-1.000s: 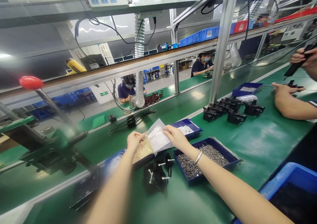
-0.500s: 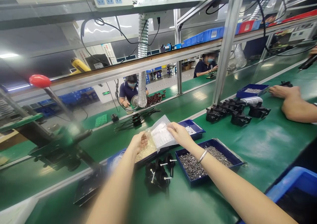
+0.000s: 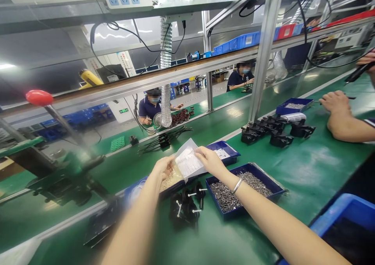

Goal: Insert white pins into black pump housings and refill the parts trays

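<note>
A clear plastic bag with a white printed label (image 3: 187, 161) is held tilted over a blue tray of small cream-coloured parts (image 3: 168, 184). My right hand (image 3: 208, 159) pinches the bag's upper right side between thumb and fingers. At its left edge, my left hand (image 3: 164, 168) has its fingers curled closed on the plastic; the fingertips are partly hidden. Just below stand several black parts with white pins (image 3: 186, 206). To the right, under my right forearm, lies a blue tray of metal screws (image 3: 224, 198).
Behind my right hand is a blue tray with white pieces (image 3: 225, 152). Several black housings (image 3: 281, 138) stand farther right, near a co-worker's hand (image 3: 336, 103). A red-knobbed lever press (image 3: 39, 98) is at left, a blue bin (image 3: 331, 214) at lower right.
My left hand's fingers have closed in on the bag's left edge. My right hand keeps its pinch. The co-worker's near hand has shifted, and the whole view has moved slightly.
</note>
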Demonstrator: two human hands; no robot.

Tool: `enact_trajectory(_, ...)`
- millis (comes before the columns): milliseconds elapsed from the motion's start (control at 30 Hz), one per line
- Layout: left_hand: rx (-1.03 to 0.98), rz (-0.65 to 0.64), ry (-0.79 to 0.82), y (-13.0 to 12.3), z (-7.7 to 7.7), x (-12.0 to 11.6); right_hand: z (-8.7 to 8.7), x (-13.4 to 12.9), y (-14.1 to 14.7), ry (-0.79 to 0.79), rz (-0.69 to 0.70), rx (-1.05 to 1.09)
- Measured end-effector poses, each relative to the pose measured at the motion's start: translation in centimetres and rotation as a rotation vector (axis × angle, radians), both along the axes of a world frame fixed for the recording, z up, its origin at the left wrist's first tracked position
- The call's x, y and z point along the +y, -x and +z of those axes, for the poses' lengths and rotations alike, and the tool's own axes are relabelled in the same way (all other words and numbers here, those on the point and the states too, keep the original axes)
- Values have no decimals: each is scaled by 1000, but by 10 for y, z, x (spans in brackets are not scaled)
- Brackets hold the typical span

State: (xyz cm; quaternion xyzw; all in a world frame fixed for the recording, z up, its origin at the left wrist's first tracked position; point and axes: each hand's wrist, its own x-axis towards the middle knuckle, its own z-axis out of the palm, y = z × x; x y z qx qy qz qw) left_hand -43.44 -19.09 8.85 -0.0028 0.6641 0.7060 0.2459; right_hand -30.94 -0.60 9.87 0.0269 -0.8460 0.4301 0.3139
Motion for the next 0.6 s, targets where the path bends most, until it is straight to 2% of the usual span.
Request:
enact_trajectory(300,134,41,-16,-4,-5,-6,1,0,2,21,-26,-2)
enact_trajectory(467,105,160,-64,3,-8,0,1,-7,7,35,-32,5)
enact_trajectory(600,56,142,-52,8,-11,-5,2,-10,9,44,-25,13)
